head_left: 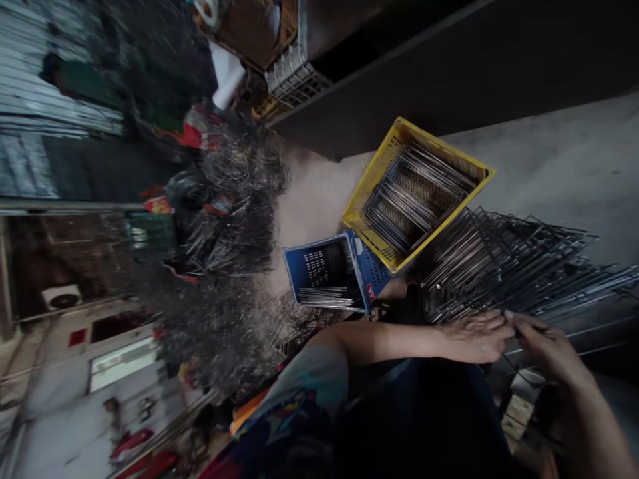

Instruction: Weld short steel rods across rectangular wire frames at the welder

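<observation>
My left hand (474,336) and my right hand (545,347) meet at the lower right, fingertips almost touching. Both are closed in a pinch around what looks like a thin dark metal wire piece, mostly hidden by the fingers. Just beyond them lies a large pile of bent metal wire frames (504,259), stacked on edge and partly tangled. A yellow plastic crate (419,261) with rows of similar wire pieces stands past the pile. Against its corner sits a blue plastic crate (292,271), holding more thin metal rods along its near side.
A heap of tangled wire (239,219) covers the floor to the left. A dark panel (449,73) runs along the back, with a white crate (294,83) at its left end. Concrete floor (312,193) shows between heap and crates. A pale block-like object (522,406) is below my hands.
</observation>
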Tool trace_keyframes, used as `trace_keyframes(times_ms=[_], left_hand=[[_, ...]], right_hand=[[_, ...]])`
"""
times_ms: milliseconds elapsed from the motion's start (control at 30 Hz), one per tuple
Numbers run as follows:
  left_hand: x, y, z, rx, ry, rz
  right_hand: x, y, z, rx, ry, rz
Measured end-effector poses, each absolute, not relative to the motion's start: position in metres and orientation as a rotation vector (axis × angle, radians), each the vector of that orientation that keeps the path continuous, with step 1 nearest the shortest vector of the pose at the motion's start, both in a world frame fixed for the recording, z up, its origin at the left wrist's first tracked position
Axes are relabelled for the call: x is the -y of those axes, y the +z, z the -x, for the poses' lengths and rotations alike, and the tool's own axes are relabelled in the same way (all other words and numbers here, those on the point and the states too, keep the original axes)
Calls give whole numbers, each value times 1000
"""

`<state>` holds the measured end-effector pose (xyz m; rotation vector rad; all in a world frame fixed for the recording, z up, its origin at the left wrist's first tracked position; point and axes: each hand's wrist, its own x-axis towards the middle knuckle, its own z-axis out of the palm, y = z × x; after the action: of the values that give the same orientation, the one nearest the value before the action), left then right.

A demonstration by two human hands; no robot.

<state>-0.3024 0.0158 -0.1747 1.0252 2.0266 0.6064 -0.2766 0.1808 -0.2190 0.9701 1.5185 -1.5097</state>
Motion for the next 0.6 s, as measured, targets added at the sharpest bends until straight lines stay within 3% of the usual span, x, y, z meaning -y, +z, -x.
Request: trace_keyframes(times_ms=[167, 400, 600], left_hand=[[-19, -181, 307, -2041, 489, -1208], [-5, -211, 300, -2032, 447, -1390], [47, -215, 318, -1964, 586, -1018]], right_hand=[[-188, -222, 272, -1357, -1592, -1159], [-175, -219, 256, -1532, -1552, -1414], [-170, -242, 201, -1427, -1706, -1576]])
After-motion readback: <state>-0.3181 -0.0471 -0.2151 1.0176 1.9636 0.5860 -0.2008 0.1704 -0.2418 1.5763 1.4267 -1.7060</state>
